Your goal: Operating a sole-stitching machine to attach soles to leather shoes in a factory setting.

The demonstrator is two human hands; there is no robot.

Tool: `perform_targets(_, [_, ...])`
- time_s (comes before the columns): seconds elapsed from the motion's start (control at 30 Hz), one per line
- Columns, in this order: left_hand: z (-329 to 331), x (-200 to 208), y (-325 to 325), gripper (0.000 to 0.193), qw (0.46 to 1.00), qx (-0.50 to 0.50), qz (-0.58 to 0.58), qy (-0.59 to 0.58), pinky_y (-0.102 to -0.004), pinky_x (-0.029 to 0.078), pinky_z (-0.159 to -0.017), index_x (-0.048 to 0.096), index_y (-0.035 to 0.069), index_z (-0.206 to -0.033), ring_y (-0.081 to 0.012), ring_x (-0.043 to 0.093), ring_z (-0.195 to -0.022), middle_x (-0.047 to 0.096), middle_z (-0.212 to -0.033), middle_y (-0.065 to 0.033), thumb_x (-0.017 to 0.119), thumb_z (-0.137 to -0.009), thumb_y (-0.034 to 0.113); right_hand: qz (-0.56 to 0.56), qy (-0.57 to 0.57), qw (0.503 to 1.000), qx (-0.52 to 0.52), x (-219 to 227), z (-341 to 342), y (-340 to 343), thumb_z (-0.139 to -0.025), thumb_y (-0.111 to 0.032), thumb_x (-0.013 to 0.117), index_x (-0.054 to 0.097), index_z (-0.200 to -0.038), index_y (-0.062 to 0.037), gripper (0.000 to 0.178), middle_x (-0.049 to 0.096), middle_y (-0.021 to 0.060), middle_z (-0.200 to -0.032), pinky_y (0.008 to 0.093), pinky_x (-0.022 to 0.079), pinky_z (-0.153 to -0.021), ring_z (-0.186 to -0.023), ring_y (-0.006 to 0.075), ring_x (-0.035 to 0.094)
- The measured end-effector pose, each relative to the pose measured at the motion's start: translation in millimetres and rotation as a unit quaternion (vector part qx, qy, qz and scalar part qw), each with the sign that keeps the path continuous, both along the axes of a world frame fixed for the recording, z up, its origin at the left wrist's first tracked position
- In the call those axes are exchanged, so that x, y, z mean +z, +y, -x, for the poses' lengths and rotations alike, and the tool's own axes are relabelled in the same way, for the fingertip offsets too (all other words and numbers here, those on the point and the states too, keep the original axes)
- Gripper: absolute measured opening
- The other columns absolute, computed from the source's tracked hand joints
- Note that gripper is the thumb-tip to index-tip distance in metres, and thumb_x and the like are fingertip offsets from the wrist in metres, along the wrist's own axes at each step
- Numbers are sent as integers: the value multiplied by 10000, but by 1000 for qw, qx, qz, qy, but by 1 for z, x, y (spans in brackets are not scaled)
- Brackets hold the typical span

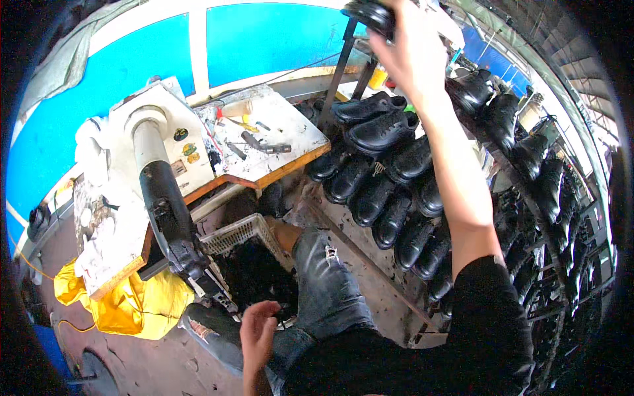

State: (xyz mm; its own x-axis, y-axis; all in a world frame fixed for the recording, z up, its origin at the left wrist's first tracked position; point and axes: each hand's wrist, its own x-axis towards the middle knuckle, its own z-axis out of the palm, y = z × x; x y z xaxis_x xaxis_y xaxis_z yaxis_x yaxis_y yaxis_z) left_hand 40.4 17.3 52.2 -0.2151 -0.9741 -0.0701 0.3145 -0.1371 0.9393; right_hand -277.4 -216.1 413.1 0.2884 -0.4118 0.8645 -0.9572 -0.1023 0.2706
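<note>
My right arm is stretched up to the top edge, where my right hand (408, 49) grips a black shoe (371, 16). The shoe is cut off by the frame, and most of my fingers on it are out of sight. Low in the middle, above my lap, my left hand (259, 330) is loosely curled with its fingers partly apart and nothing visible in it. Close beyond it is the black and metal arm (173, 228) of a white-headed machine (162, 135). Several black shoes (381, 132) stand in rows below my raised arm.
A worn white worktable (284, 115) carries a hammer (264, 145) and small tools. Under the machine arm, a pale plastic basket (228, 236) holds dark scraps. A yellow sack (135, 307) lies at the left. Racks of black shoes (548, 178) line the right.
</note>
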Motion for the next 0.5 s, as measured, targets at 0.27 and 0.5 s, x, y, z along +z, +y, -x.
perform_targets(0.27, [-7, -14, 16, 336, 997, -30, -67, 3, -335, 458, -1023, 528, -12, -1299, -198, 606, -1179, 640, -1261, -120, 608, -973, 10, -206, 73, 938, -271, 8, 56, -70, -805, -563, 732, 620, -1168, -66, 625, 729, 175, -1027, 497, 562, -871, -1013, 347, 704])
perform_targets(0.5, [-8, -18, 5, 342, 996, -68, -54, -11, -337, 457, -1023, 531, -6, -1300, -196, 602, -1172, 634, -1277, -119, 606, -967, 1, -93, 24, 939, -330, 22, 156, -3, -840, -373, 764, 527, -1255, -50, 578, 678, 261, -1107, 501, 546, -887, -1031, 422, 672])
